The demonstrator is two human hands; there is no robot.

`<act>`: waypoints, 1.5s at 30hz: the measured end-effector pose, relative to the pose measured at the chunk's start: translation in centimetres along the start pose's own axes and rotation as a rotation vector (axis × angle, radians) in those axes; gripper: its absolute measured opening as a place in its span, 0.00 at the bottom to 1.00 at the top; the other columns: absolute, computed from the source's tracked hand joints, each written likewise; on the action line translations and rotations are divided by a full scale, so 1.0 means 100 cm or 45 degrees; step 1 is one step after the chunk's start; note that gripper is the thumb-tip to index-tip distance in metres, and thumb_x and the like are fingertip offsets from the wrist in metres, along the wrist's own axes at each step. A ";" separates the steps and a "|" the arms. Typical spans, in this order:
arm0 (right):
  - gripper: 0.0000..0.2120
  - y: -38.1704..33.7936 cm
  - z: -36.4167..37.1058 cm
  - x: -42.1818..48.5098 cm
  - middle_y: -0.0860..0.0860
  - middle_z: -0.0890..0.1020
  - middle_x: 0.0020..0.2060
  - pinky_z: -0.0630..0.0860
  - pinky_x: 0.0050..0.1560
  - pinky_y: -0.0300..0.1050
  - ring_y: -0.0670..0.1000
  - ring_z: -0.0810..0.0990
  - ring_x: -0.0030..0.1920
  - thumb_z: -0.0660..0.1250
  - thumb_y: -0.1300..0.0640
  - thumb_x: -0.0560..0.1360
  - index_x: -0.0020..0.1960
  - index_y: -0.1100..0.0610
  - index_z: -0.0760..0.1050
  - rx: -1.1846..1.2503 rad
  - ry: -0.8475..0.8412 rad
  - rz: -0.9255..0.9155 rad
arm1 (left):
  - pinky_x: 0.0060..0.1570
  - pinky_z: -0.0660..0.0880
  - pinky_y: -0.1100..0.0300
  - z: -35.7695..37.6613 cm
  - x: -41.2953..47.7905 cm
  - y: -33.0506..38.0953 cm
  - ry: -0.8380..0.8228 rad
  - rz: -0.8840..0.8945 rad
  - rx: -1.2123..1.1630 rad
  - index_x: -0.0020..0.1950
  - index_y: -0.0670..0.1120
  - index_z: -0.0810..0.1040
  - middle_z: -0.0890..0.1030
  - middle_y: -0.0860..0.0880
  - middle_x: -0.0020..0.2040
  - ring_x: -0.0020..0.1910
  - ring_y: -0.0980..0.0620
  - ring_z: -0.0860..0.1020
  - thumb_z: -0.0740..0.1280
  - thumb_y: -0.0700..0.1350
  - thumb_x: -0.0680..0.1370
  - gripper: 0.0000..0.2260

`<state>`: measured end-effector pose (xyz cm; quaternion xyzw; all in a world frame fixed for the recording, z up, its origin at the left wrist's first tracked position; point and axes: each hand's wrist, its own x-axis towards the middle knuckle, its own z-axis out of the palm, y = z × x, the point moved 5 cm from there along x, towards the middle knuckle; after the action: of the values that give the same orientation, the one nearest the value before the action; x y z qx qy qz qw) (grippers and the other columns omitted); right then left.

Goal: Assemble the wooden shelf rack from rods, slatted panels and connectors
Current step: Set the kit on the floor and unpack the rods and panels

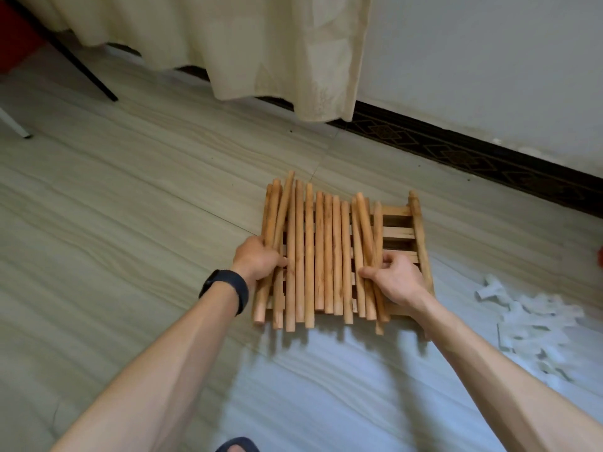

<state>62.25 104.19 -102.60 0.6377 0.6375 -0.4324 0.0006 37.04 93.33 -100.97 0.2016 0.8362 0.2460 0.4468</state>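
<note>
Head view: On the floor (130,190), loose rods (326,256) lie side by side across the slatted panels (396,230).
Left grip: Your left grip (257,259) curls round the outermost rods.
Right grip: Your right grip (398,282) pinches rods near the pile's right side.
Connectors: White connectors (535,321) sit heaped at right, well apart.
Progress: Nothing looks joined yet, so the whole assembly remains.
</note>
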 end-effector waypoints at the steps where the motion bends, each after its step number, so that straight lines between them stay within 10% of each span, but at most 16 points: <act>1: 0.13 0.003 -0.002 -0.002 0.43 0.84 0.44 0.79 0.55 0.50 0.46 0.83 0.46 0.74 0.46 0.72 0.55 0.47 0.80 0.008 0.008 0.008 | 0.60 0.79 0.47 -0.007 -0.005 -0.003 -0.016 0.016 -0.061 0.62 0.45 0.78 0.83 0.45 0.55 0.54 0.45 0.82 0.74 0.39 0.76 0.16; 7: 0.14 -0.017 -0.022 -0.027 0.43 0.86 0.40 0.81 0.54 0.54 0.46 0.85 0.44 0.77 0.45 0.66 0.49 0.48 0.81 0.167 -0.002 -0.079 | 0.49 0.83 0.50 -0.078 -0.030 -0.045 -0.034 0.091 -0.127 0.55 0.45 0.80 0.85 0.44 0.47 0.46 0.45 0.84 0.76 0.41 0.75 0.11; 12: 0.13 -0.077 0.021 -0.088 0.47 0.85 0.44 0.79 0.39 0.35 0.41 0.85 0.40 0.77 0.54 0.71 0.52 0.50 0.78 0.138 -0.395 -0.192 | 0.51 0.80 0.54 -0.108 -0.028 -0.114 0.076 -0.015 0.155 0.57 0.45 0.81 0.84 0.48 0.46 0.46 0.48 0.82 0.78 0.44 0.73 0.14; 25: 0.09 -0.111 0.263 -0.119 0.48 0.86 0.48 0.80 0.56 0.51 0.52 0.84 0.52 0.74 0.48 0.70 0.43 0.45 0.74 0.125 -0.518 -0.011 | 0.59 0.75 0.54 -0.103 -0.009 -0.199 0.401 0.051 0.205 0.78 0.52 0.64 0.75 0.44 0.62 0.58 0.43 0.78 0.69 0.48 0.78 0.29; 40: 0.16 -0.108 0.264 -0.105 0.53 0.75 0.60 0.76 0.58 0.50 0.57 0.77 0.60 0.59 0.57 0.81 0.68 0.54 0.68 -0.170 -0.345 -0.219 | 0.62 0.67 0.60 -0.099 -0.025 -0.223 0.769 0.082 0.118 0.79 0.42 0.63 0.71 0.40 0.67 0.65 0.42 0.71 0.57 0.35 0.83 0.23; 45: 0.25 -0.114 0.269 -0.119 0.54 0.71 0.68 0.73 0.66 0.52 0.58 0.72 0.67 0.60 0.58 0.79 0.76 0.53 0.63 -0.257 -0.391 -0.435 | 0.79 0.49 0.49 -0.090 -0.022 -0.227 0.483 0.145 0.418 0.83 0.48 0.46 0.46 0.45 0.83 0.81 0.45 0.48 0.55 0.56 0.84 0.31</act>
<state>40.37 81.84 -106.61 0.4440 0.7686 -0.4521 0.0880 27.86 71.89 -108.64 0.2683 0.9211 0.1652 0.2287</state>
